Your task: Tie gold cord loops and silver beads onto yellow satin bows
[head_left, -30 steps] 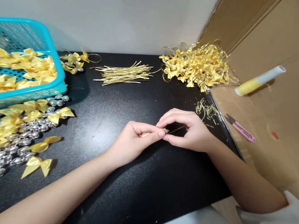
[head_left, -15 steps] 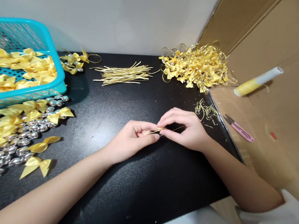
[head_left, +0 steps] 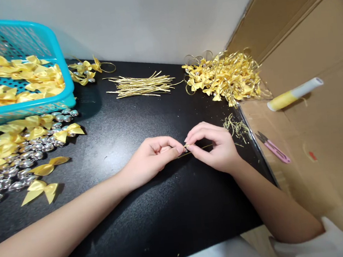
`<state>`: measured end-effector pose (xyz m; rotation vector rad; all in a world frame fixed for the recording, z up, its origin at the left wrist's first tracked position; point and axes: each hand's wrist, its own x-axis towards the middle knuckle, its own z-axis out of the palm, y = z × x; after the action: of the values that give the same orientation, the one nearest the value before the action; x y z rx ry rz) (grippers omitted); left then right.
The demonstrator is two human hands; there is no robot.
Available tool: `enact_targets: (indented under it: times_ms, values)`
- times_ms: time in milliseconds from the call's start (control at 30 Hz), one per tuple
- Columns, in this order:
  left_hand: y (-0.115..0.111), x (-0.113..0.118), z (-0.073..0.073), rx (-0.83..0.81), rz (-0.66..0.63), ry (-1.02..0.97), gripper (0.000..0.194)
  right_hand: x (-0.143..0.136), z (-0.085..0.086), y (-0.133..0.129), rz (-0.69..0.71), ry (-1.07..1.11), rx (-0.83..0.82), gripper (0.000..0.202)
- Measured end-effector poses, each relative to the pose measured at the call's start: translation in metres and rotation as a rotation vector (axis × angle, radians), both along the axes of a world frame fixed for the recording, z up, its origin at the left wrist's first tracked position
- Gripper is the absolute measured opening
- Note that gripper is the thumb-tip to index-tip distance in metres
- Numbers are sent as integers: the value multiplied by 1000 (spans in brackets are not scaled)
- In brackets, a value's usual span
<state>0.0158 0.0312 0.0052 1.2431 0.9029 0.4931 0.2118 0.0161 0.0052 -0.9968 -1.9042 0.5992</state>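
Note:
My left hand [head_left: 157, 156] and my right hand [head_left: 212, 144] meet fingertip to fingertip just above the black table [head_left: 133, 230]. Both pinch a thin gold cord [head_left: 205, 146] between thumb and forefinger. One stretch of it runs below my right fingers, and a bit sticks out under my left thumb. The pinched spot itself is mostly covered by the fingertips. Beyond the hands lies a bundle of cut gold cords [head_left: 142, 84]. Short gold cord scraps [head_left: 235, 126] are scattered beside my right wrist.
At left, a turquoise basket [head_left: 67, 74] holds yellow ribbon bows; silver beads [head_left: 26, 163] and loose bows [head_left: 40, 190] lie before it. Yellow bows with cord loops [head_left: 224, 76] are heaped at the back right. Pink thread snips [head_left: 273, 147] and a yellow-white tube [head_left: 295, 94] rest on the cardboard.
My left fingers have closed in more tightly at the cord, nearer its pinched spot. My right fingertips have shifted slightly to the right.

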Motion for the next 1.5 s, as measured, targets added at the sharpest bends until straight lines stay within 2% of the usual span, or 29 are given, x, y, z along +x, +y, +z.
enact_targets:
  times_ms: [200,367,667,767,967,1200,1300,1500]
  values:
    - [-2,2,0,-8,47,-27,30,1,1,-2,25,12,-9,9]
    - [-2,3,1,-18,79,-47,24,1,0,-6,66,37,-137,34]
    - [-1,3,0,-71,45,-67,25,2,-3,-7,97,100,-201,31]
    - [0,2,1,-91,18,-55,25,2,-3,-6,86,86,-173,24]
    - [0,2,1,-104,18,-73,24,1,-3,-6,67,118,-138,24]
    - [2,1,-1,-59,17,-23,25,0,-2,-5,112,285,-337,26]
    - [2,0,0,-46,18,-20,26,0,-2,-5,127,321,-371,26]
    - [1,0,-2,-45,16,-35,25,4,-1,-4,77,194,-278,30]
